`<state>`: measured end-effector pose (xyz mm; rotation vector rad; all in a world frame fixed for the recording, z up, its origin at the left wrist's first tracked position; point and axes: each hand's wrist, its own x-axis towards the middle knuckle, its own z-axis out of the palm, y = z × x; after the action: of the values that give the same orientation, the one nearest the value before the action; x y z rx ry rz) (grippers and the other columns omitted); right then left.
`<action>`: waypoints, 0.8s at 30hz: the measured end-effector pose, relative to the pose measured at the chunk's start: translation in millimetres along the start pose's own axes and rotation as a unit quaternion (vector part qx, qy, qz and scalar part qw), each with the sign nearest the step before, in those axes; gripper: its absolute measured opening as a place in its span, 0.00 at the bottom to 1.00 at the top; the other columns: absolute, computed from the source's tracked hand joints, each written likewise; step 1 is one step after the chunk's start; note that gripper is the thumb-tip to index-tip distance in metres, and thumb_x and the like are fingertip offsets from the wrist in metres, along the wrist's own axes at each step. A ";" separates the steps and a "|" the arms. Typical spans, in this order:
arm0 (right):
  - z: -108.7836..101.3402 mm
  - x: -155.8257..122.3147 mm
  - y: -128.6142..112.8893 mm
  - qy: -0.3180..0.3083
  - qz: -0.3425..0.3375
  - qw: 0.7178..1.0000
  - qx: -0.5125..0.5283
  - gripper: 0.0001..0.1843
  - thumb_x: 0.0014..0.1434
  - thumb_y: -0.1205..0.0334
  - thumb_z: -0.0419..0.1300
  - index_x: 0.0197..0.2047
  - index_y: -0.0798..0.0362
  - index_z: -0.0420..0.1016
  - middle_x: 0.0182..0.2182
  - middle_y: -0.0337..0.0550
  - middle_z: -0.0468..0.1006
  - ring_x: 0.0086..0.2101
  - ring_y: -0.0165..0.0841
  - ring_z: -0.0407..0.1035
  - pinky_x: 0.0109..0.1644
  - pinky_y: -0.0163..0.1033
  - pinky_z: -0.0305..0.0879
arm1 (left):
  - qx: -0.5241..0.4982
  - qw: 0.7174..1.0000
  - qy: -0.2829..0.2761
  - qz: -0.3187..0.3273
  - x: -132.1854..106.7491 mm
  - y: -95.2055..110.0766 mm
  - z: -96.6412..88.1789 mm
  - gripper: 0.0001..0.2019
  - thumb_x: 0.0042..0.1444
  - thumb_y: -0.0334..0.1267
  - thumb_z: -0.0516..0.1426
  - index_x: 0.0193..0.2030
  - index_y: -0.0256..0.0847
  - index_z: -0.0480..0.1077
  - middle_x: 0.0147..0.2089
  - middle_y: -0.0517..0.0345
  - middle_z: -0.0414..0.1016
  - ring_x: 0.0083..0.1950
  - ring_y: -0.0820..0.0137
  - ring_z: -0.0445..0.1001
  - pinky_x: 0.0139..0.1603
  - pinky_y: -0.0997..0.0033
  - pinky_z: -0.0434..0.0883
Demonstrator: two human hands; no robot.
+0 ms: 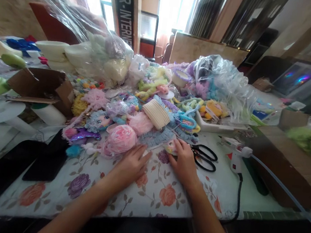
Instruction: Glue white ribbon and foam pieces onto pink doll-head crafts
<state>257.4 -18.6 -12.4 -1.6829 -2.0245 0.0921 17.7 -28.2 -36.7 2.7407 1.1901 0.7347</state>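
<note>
My right hand (184,161) has its thumb and fingers around the edge of a small doll face (170,146), which lies at the front of the pile. Black-handled scissors (205,157) rest just right of that hand. My left hand (131,163) lies with fingers stretched out on the flowered tablecloth (91,195), holding nothing. Just beyond its fingertips runs a blue ruffled strip (155,137). Beside it on the left sits a ball of pink yarn (121,139). Farther back are a roll of cream ribbed trim (156,114) and another doll head with blue hair (99,121).
A glue gun (235,156) with its cord lies at the right, near a cardboard box (289,159). Left are a black phone-like slab (49,160), a thread spool (49,114) and an open carton (44,86). Plastic bags (222,83) and a white tray (219,129) stand behind.
</note>
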 end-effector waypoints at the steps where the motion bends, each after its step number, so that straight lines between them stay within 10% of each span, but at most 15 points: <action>1: -0.1 -2.2 0.4 0.024 0.002 1.000 0.000 0.26 0.62 0.56 0.58 0.62 0.51 0.68 0.61 0.62 0.66 0.60 0.57 0.63 0.60 0.66 0.62 | 0.009 1.000 0.011 0.015 -3.0 -1.6 -0.3 0.21 0.62 0.26 0.51 0.62 0.35 0.68 0.65 0.33 0.68 0.66 0.49 0.67 0.64 0.42 0.69; 5: -5.6 -14.1 -9.9 0.107 -0.051 0.986 0.118 0.17 0.64 0.58 0.56 0.57 0.43 0.72 0.58 0.53 0.71 0.59 0.49 0.65 0.64 0.62 0.61 | 0.008 0.993 0.087 0.074 -12.5 -4.4 -14.1 0.22 0.64 0.23 0.48 0.63 0.34 0.67 0.58 0.37 0.75 0.60 0.55 0.75 0.57 0.52 0.76; 9: -16.3 -15.0 -29.9 0.006 -0.074 0.929 0.362 0.21 0.62 0.59 0.63 0.58 0.36 0.70 0.58 0.43 0.73 0.59 0.44 0.67 0.65 0.57 0.64 | -0.093 0.969 0.205 0.106 -4.3 16.5 -44.5 0.24 0.65 0.24 0.49 0.67 0.41 0.63 0.60 0.44 0.75 0.64 0.59 0.71 0.62 0.52 0.73; 14: -22.6 10.2 -48.9 -0.114 -0.021 0.810 0.574 0.26 0.58 0.53 0.67 0.60 0.39 0.69 0.48 0.42 0.78 0.47 0.40 0.75 0.49 0.46 0.75 | -0.346 0.893 0.256 -0.134 41.1 46.8 -62.9 0.09 0.67 0.37 0.54 0.52 0.44 0.71 0.48 0.52 0.80 0.48 0.65 0.79 0.48 0.63 0.78; 18: -15.7 28.5 -50.0 -0.095 0.084 0.814 0.567 0.14 0.60 0.47 0.64 0.36 0.48 0.73 0.22 0.34 0.69 0.20 0.28 0.63 0.21 0.34 0.62 | -0.408 0.859 0.226 -0.209 71.3 34.3 -49.9 0.09 0.68 0.42 0.54 0.46 0.40 0.72 0.42 0.51 0.78 0.44 0.65 0.77 0.46 0.64 0.75; 24: 2.3 28.8 -35.4 -0.019 0.156 0.825 0.543 0.20 0.60 0.41 0.62 0.36 0.52 0.70 0.24 0.36 0.69 0.21 0.28 0.62 0.21 0.34 0.62 | -0.296 0.914 0.244 -0.134 66.3 7.8 -33.4 0.18 0.63 0.36 0.59 0.59 0.42 0.67 0.54 0.50 0.73 0.48 0.67 0.74 0.46 0.68 0.75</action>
<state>221.4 0.7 7.8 -1.1705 -1.2055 1.1552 46.8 8.7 21.2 1.9083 1.1281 1.4989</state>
